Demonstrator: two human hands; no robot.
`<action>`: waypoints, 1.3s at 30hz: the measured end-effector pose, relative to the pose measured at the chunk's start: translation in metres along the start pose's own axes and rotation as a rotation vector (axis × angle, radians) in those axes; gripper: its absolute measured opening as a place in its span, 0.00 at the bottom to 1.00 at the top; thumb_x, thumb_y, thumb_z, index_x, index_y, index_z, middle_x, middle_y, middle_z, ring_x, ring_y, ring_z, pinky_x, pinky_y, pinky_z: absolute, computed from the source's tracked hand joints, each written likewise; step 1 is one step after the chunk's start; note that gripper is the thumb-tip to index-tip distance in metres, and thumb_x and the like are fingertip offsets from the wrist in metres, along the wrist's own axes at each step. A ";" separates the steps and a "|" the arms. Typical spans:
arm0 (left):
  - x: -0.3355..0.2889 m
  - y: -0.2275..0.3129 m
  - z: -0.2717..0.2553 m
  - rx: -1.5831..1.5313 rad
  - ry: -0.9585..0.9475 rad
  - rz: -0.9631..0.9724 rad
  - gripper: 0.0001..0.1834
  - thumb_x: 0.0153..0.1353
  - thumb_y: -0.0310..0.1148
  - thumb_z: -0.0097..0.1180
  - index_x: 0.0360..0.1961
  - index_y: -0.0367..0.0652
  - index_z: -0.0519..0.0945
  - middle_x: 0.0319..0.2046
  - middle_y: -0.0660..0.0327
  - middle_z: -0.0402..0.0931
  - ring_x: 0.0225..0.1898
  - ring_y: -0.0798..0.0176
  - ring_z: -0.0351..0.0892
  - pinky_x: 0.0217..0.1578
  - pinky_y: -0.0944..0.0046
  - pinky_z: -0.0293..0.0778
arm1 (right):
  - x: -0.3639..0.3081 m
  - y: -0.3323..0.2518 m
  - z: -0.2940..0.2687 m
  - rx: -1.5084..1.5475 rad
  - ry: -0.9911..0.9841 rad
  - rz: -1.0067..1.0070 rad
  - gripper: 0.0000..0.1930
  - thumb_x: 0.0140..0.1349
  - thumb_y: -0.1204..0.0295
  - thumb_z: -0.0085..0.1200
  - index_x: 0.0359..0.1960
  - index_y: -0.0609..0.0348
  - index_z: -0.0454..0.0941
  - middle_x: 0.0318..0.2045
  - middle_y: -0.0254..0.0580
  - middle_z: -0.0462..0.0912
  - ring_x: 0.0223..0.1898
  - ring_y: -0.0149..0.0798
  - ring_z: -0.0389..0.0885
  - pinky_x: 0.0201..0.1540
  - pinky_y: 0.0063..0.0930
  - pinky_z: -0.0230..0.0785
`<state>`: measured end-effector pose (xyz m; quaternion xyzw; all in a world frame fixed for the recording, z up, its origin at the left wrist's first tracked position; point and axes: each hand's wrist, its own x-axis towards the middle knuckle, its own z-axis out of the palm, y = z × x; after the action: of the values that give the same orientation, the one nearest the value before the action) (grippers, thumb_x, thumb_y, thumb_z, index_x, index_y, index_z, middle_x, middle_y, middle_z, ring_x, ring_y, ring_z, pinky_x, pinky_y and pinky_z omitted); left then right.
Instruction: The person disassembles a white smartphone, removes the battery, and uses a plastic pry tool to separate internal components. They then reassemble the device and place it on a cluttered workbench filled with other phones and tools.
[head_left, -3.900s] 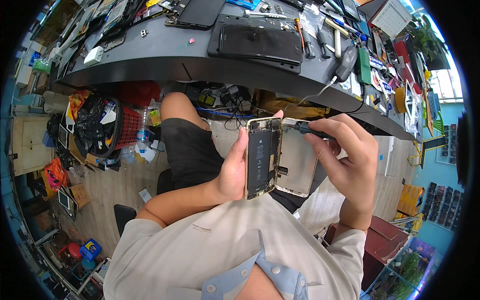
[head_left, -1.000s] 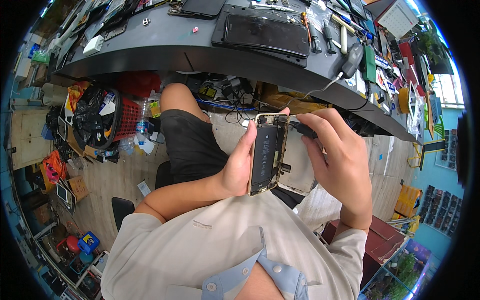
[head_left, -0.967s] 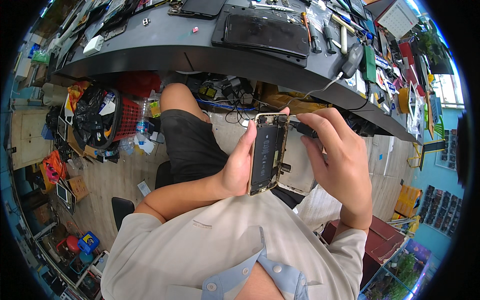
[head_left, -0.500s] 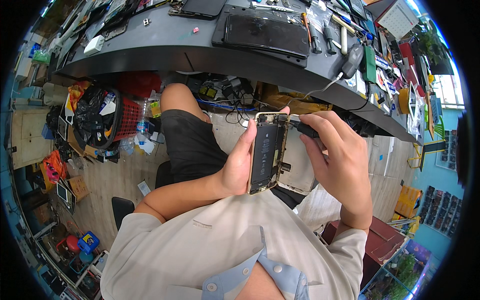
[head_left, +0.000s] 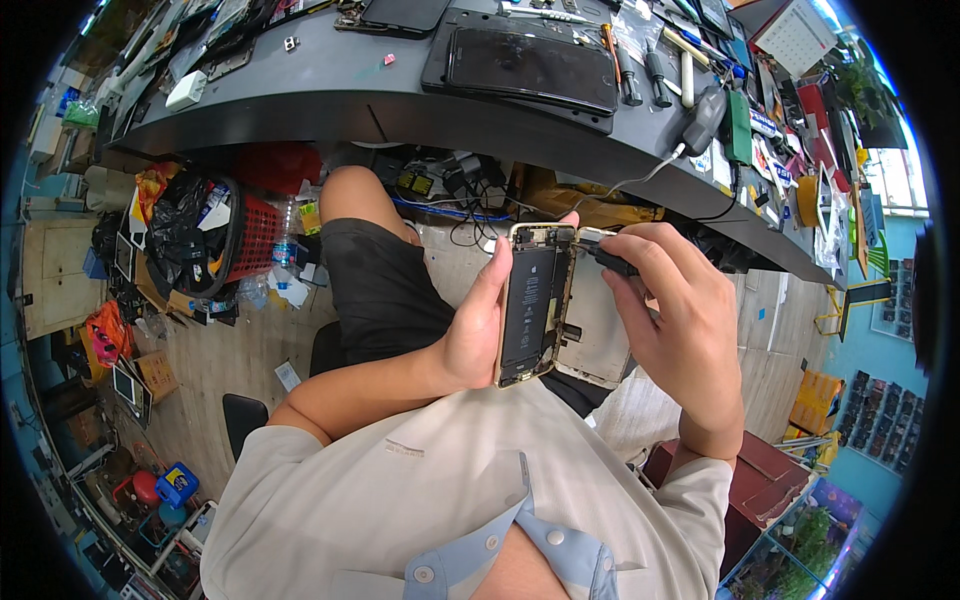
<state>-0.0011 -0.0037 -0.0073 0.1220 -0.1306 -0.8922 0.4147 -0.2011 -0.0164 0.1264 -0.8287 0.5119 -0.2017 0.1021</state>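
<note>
An opened smartphone stands nearly upright in front of my chest, its dark battery and inner parts bare inside a gold-coloured frame. My left hand is closed around its left edge, with the thumb along the side and a fingertip showing past the top. The phone's detached front panel opens out to the right, its pale inner side showing. Between the thumb and fingers of my right hand is a black-handled screwdriver. It points left toward the phone's upper right corner; whether its tip touches is too small to tell.
Beyond the phone runs a grey workbench, bearing a large black phone, loose screwdrivers and a dark charger with a cable. Under it, at left, stands a red basket of rubbish. A brown box is by my right elbow.
The screwdriver and my right fingers have shifted very slightly near the phone's upper right corner, the handle tilting a little. My left hand and the phone stay practically where they were.
</note>
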 end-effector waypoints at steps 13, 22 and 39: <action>-0.001 0.004 0.011 0.010 0.031 -0.009 0.49 0.91 0.73 0.30 0.96 0.50 0.56 0.80 0.65 0.77 0.75 0.68 0.78 0.78 0.58 0.75 | 0.000 0.000 0.002 0.011 -0.001 0.037 0.13 0.69 0.83 0.75 0.52 0.65 0.88 0.46 0.45 0.91 0.34 0.41 0.90 0.35 0.32 0.82; -0.002 0.002 0.005 0.023 0.018 0.008 0.49 0.91 0.73 0.30 0.96 0.50 0.57 0.78 0.67 0.78 0.71 0.71 0.81 0.73 0.62 0.78 | 0.000 0.002 0.006 -0.059 0.010 0.021 0.11 0.70 0.79 0.76 0.51 0.64 0.89 0.40 0.45 0.89 0.29 0.39 0.84 0.31 0.33 0.75; -0.002 0.001 0.009 -0.013 0.058 -0.004 0.49 0.90 0.74 0.30 0.96 0.50 0.57 0.74 0.66 0.80 0.72 0.69 0.81 0.74 0.58 0.79 | 0.007 -0.002 0.001 -0.080 -0.033 0.025 0.16 0.68 0.77 0.77 0.55 0.62 0.89 0.42 0.46 0.90 0.34 0.46 0.88 0.35 0.39 0.79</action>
<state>-0.0021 -0.0016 0.0020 0.1453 -0.1123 -0.8900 0.4173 -0.1964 -0.0214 0.1275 -0.8289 0.5283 -0.1661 0.0795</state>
